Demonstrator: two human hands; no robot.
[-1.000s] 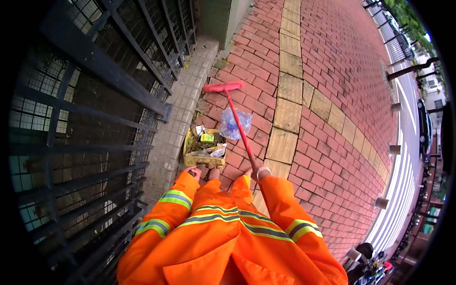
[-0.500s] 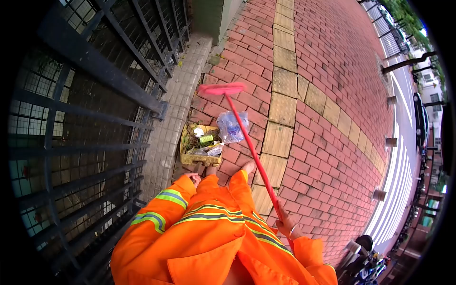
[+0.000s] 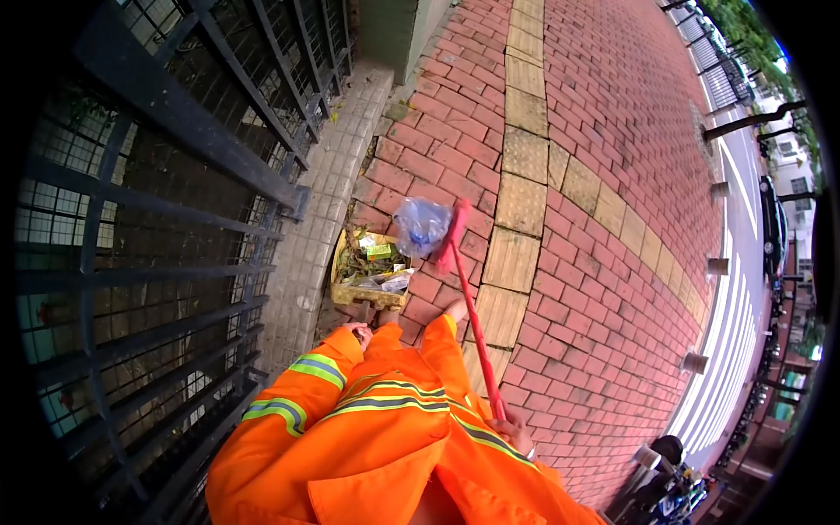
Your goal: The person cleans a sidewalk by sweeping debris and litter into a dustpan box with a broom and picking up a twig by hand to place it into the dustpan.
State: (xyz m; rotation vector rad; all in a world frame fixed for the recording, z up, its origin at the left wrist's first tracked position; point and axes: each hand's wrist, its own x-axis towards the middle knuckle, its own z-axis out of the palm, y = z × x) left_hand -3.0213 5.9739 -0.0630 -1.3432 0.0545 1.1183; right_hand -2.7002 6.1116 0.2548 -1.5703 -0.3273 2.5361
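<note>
My right hand (image 3: 511,429) is wrapped round the red handle of a broom (image 3: 472,319), low at the right of my orange jacket. The broom's pink-red head (image 3: 453,236) is on the right side of a crumpled clear plastic bag (image 3: 420,226), at or against its edge. A yellow dustpan (image 3: 394,300) sits on the pavement before my feet, holding dry leaves, a green packet (image 3: 378,251) and other litter. My left hand (image 3: 359,332) is closed at the dustpan's short handle, partly hidden by the orange sleeve. The bag lies just beyond the pan's right rim.
A dark metal fence (image 3: 166,192) on a low tiled kerb (image 3: 337,149) runs along the left, up to a pillar (image 3: 385,39). Yellow tactile paving (image 3: 518,206) crosses the red bricks (image 3: 604,262). Bollards (image 3: 718,266), a road and parked motorbikes (image 3: 674,490) are at right.
The broom head has swung from beyond the bag to its right side and turned. My right hand has drawn in toward my body. The bag has shifted slightly left and away from me.
</note>
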